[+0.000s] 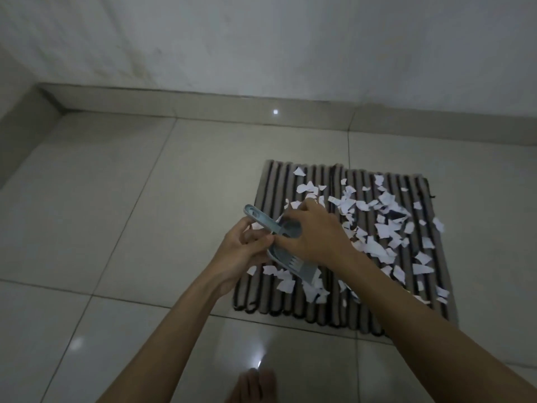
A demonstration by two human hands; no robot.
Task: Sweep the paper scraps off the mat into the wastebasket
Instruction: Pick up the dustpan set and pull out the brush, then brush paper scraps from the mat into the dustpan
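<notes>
lying scattered over the striped grey-and-black ribbed fabric mat [328, 303], the torn white paper scraps [386, 231] spread mostly to the right of and beyond the two hands, with a smaller cluster just nearer than them, along the mat's near left part. a few scraps sit right beside the left hand, at the mat's left edge.

the left hand [242, 251] and the right hand [316, 237] meet above the mat's left side, both on a pale blue-grey plastic dustpan set [286, 258]. the left grip is closed, its fingers curled around the handle end, and the thumb presses near where the handle joins the pan. the right grip is also clenched, laid over the top of the pan body, covering most of it. a slotted handle with an oval hole sticks up and away to the left of the grips, and a toothed comb edge shows below the right hand. whether a brush is clipped into the pan cannot be told under the hands.

the mat lies flat on a glossy pale tiled floor [116, 228], which extends left of the grips to a tiled skirting and a stained whitish wall [261, 39] beyond. bare toes [252, 385] show at the bottom edge, nearer than the hands.
</notes>
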